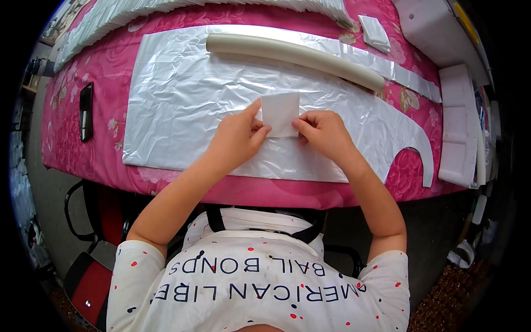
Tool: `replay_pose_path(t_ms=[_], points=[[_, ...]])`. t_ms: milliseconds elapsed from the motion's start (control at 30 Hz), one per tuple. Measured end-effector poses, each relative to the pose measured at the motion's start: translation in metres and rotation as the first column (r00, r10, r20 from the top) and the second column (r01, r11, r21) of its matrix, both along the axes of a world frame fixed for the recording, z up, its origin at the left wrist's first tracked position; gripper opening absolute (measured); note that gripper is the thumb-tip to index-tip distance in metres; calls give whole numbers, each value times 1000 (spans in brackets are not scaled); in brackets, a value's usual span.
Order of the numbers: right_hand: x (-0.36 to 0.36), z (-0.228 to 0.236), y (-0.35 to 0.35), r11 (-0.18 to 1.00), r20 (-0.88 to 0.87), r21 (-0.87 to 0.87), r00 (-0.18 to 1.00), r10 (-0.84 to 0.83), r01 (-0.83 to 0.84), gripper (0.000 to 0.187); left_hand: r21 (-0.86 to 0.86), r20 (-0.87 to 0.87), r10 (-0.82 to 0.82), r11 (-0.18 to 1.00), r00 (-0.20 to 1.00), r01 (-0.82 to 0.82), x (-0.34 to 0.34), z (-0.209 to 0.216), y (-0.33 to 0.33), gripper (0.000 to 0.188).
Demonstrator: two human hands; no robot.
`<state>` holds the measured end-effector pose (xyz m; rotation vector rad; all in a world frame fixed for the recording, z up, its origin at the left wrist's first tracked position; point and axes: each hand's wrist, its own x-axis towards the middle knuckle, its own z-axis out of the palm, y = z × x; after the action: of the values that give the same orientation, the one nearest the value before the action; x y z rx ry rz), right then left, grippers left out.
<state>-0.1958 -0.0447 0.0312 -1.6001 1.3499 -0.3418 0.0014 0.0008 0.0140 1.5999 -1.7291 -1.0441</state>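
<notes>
Between my hands is a small white folded square [281, 113], held over a stack of thin, crinkled white plastic bags [177, 105]. My left hand [239, 131] pinches its left edge, with the index finger stretched up along that side. On the opposite edge, the thumb and fingers of my right hand [322, 131] grip the lower right part. Whether the square is a folded bag or paper I cannot tell. Behind it, a long beige roll or tube [293, 58] lies across the bag stack. The bags' handle cut-out shows at the right.
A pink floral cloth [66, 133] covers the table. At the left lies a black phone [86, 112]. A long row of folded white pieces [182, 12] runs along the back, with a small pile [375, 33] to its right. White foam boxes [458, 124] stand at the right edge; red-black chairs [88, 288] are at lower left.
</notes>
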Motion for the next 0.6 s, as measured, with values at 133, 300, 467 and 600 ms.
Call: replay_pose_path(t_ms=[133,300,467,600], points=[[7,4,-10,994,-107,111,994,4,8,30,189,-43,82,979,996,-73,-1,13,-16,75],[9,9,-13,987,-120,155,993,-16,35,28,242,-6,86,967,996,-82,-2,20,-22,82],[9,2,-16,990,-106,143,994,5,11,27,-415,336,57,905,940,93,-8,-1,-12,83],[7,-4,-18,995,-136,104,991,19,-5,26,-440,448,-58,854,892,277,-34,-12,-12,88]])
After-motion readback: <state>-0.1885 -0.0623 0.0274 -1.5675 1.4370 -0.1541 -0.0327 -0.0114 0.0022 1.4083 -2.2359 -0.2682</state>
